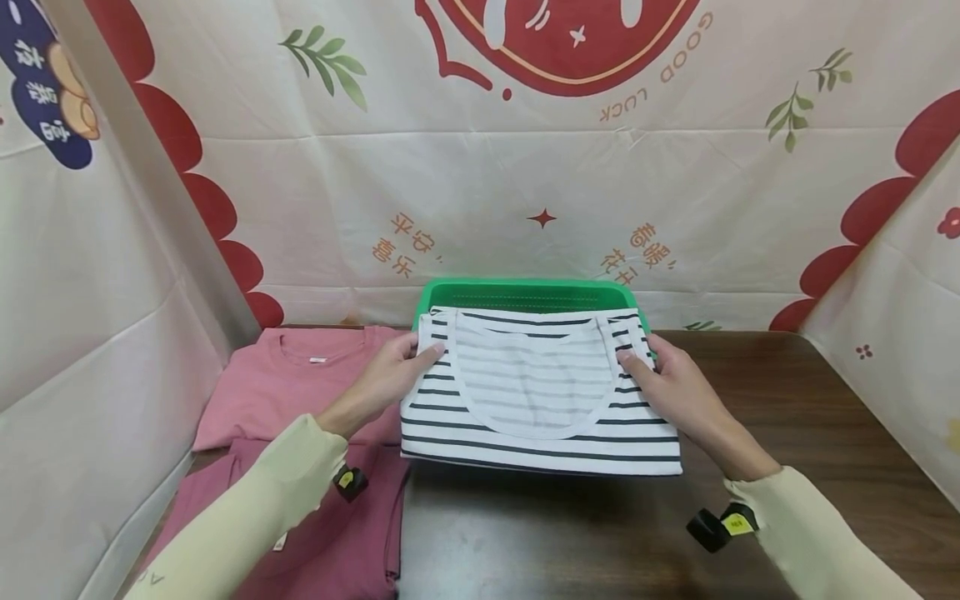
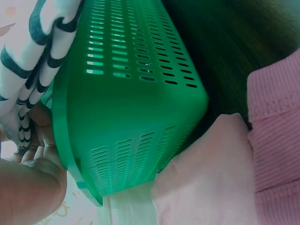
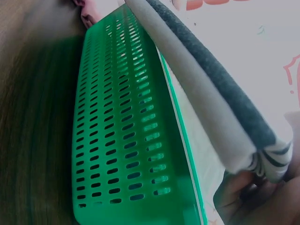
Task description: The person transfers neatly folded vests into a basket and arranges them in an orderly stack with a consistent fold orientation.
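A folded white shirt with dark stripes and a wide scooped neckline is held by both hands in the head view. My left hand grips its left side, thumb on top and fingers beneath. The right side is pinched the same way by my right hand. Behind and partly under the shirt stands a green slotted basket, most of it hidden from above. In the left wrist view, the left hand is close beside the basket's rim. The right wrist view has the shirt's thick folded edge over the rim.
On the left of the brown table lies a folded pink shirt. A darker pink garment sits nearer, partly under the left forearm. Printed cloth hangs behind the table and along both sides.
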`<state>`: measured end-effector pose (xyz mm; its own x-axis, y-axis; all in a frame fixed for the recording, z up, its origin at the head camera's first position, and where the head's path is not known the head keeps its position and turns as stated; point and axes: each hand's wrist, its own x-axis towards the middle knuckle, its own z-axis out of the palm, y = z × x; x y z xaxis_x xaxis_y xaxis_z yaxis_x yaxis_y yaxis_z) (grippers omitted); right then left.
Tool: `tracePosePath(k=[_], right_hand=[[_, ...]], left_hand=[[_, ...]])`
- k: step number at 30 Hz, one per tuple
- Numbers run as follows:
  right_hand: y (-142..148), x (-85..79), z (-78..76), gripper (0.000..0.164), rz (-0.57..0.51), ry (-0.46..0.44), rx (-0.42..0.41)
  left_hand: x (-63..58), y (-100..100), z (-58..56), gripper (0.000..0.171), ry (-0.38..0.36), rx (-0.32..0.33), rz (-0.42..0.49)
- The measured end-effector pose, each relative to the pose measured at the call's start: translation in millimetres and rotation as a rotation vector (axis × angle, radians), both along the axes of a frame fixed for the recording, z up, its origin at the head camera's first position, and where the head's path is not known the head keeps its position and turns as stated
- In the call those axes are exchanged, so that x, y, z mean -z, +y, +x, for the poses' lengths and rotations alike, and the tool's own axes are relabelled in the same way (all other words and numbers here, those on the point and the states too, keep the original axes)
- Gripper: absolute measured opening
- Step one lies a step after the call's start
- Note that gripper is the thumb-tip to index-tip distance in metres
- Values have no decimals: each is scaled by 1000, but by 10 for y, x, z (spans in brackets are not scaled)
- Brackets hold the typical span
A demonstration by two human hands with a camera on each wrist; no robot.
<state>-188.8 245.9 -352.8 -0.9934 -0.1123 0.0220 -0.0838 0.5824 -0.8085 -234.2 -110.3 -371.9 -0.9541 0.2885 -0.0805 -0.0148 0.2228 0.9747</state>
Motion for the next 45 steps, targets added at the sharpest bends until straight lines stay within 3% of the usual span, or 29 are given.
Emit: tracePosePath(k=[9,18,45], right_hand=[[38,-8,-57,63,25,-8,18],[71,0,-135,65,52,-8,24],[86,-11,-319,66,111,-27,53]], left_hand=[[-2,35,-60,35,-18,16,21],[-18,78,-152,35,-13,-1,-14],[-82,112,-374,35,-58,41,-59]])
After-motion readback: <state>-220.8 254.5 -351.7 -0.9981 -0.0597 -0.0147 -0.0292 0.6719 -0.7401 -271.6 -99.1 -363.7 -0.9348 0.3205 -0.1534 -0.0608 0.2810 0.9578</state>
